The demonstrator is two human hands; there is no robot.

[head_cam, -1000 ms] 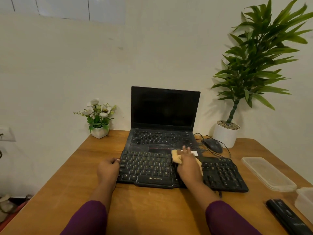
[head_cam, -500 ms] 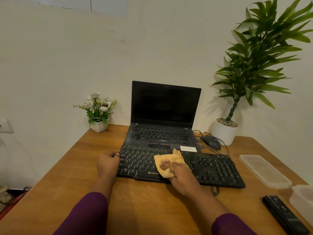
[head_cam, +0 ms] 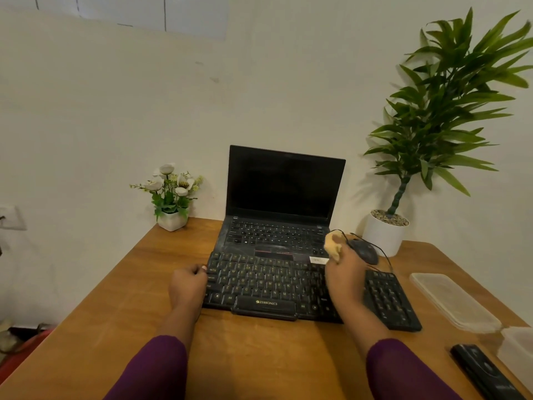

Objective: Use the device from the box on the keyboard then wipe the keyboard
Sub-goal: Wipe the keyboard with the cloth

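A black keyboard [head_cam: 268, 287] lies on the wooden desk [head_cam: 121, 298], its back edge resting on the open laptop [head_cam: 284, 197]. My left hand [head_cam: 187, 285] grips the keyboard's left end. My right hand [head_cam: 344, 277] is raised above the keyboard's right-centre, fingers closed around a bunched yellow cloth [head_cam: 333, 245]. A black handheld device [head_cam: 487, 372] lies at the desk's near right, next to a clear plastic box [head_cam: 517, 353] cut off by the frame edge.
A clear box lid [head_cam: 452, 301] lies right of the keyboard. A black mouse [head_cam: 364, 251] with its cable sits behind my right hand. A tall potted plant [head_cam: 386, 230] stands at the back right, a small flower pot [head_cam: 171, 219] at the back left.
My right hand has lifted from the front middle of the keyboard and swung right and back, and the flat cloth is now bunched in its fingers. My left hand has stayed at the left end.
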